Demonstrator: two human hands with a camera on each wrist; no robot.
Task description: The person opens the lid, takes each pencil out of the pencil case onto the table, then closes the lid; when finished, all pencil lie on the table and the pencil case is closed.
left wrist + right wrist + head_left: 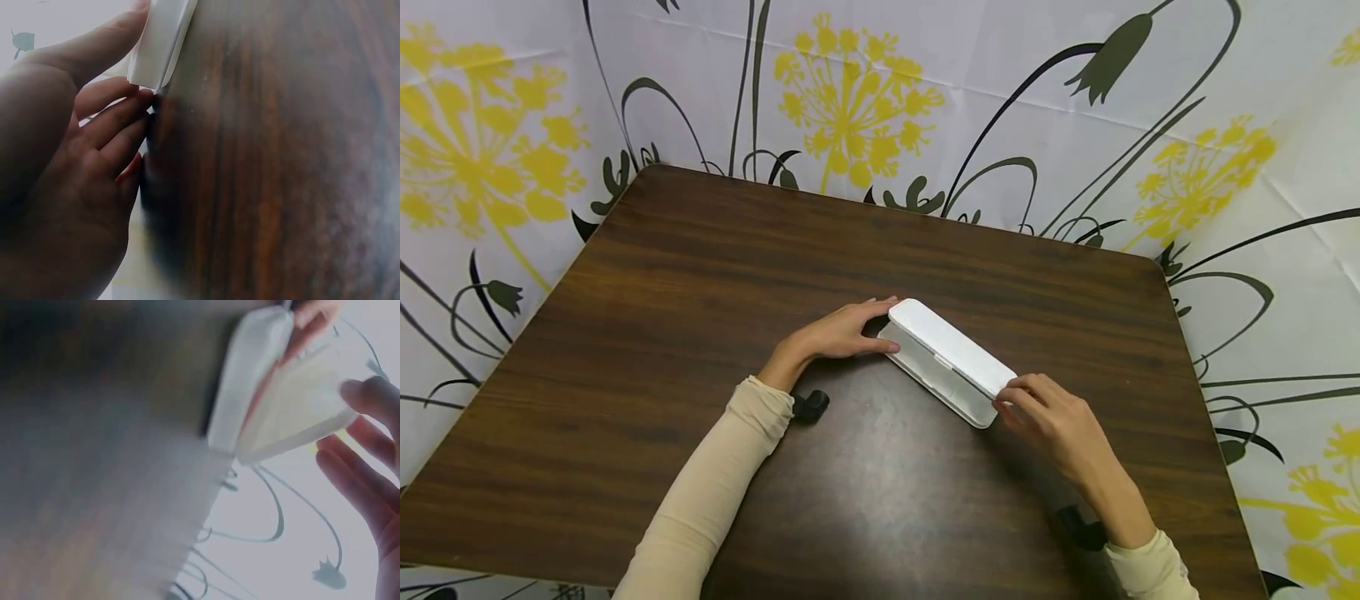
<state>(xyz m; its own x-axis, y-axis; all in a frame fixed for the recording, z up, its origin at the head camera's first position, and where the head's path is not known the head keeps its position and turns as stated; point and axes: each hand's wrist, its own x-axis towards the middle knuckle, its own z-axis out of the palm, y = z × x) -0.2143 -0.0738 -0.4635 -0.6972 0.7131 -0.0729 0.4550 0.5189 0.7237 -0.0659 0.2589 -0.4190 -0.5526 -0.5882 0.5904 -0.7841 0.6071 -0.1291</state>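
A long white case (955, 346) lies at a slant on the table, its lid partly raised and its pale inside showing. The left hand (838, 333) grips the case's far-left end, thumb at the near edge and fingers behind; in the left wrist view the thumb lies along the white case (164, 44). At the other end, the right hand (1052, 421) pinches the corner of the lid. In the right wrist view the lid (300, 400) stands tilted away from the base (250, 375), with the right hand (369, 450) at its edge.
The brown wooden table (700, 275) stretches around the case on all sides. Behind it hangs a white cloth (715, 50) with yellow flowers and dark stems. A black wrist device (811, 406) sits at the left wrist, another (1081, 527) at the right.
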